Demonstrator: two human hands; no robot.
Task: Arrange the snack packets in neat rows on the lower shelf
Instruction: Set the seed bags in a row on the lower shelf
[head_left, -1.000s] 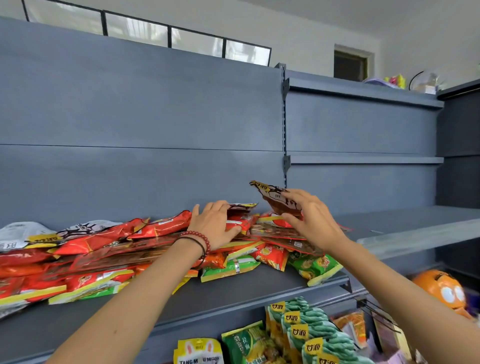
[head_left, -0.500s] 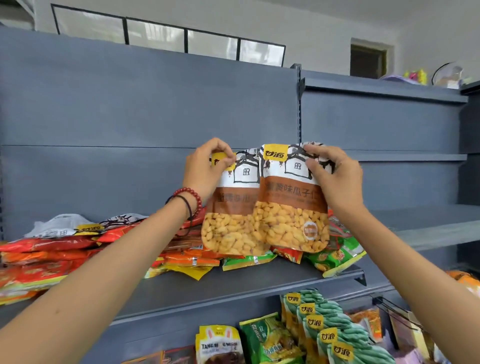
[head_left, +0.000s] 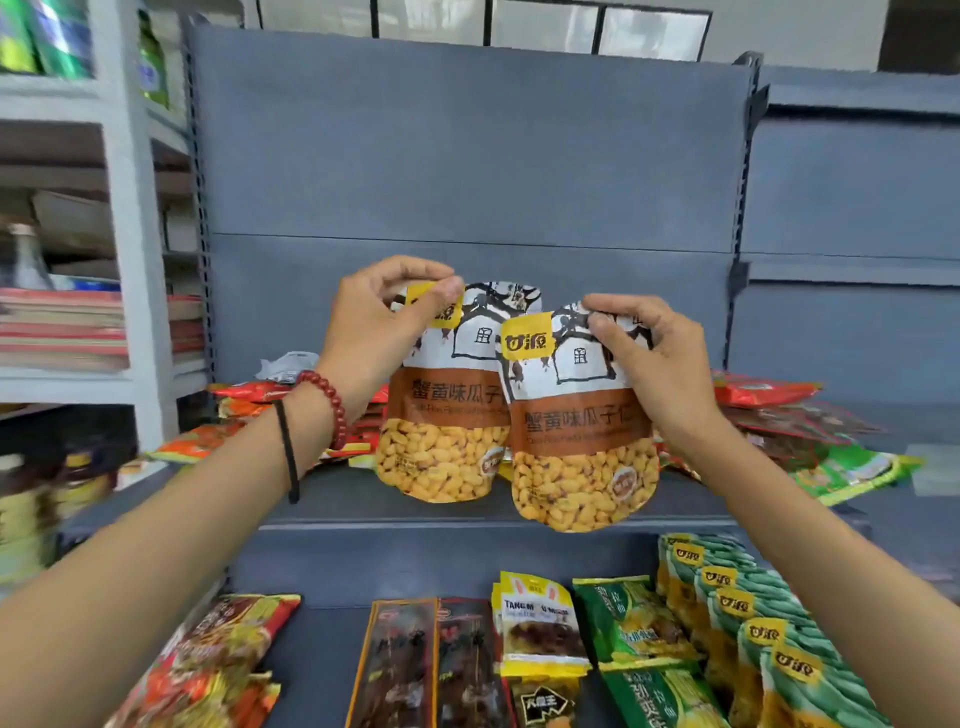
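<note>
Head view: the left hand (head_left: 374, 332), with a red bead bracelet at its wrist, pinches the top corner of one sunflower-kernel pouch, the left pouch (head_left: 441, 431), between thumb and curled fingers. The right hand (head_left: 649, 358) grips the top edge of a matching right pouch (head_left: 582, 457) in the same way. Both pouches hang upright in the air in front of the upper shelf (head_left: 343, 499), long axis vertical, seal up and kernels down. The right pouch hangs a little lower and overlaps the left one's edge from the front. Neither pouch rests on anything.

The lower shelf (head_left: 322, 670) lies straight below the pouches and nearer the person. It already carries rows: green packets (head_left: 727, 613) at the right, a yellow-topped packet (head_left: 540, 623), dark strip packets (head_left: 431, 670), then red packets (head_left: 223, 654) at the left. A bare strip shows between the red and the dark ones, down and to the left of the pouches, so the left hand is likely the nearer to it. Placing them probably calls for lowering both pouches and laying them back, seal away from the person, to match the rows.

Behind the hands a loose heap of red packets (head_left: 769, 405) lies on the upper shelf.
</note>
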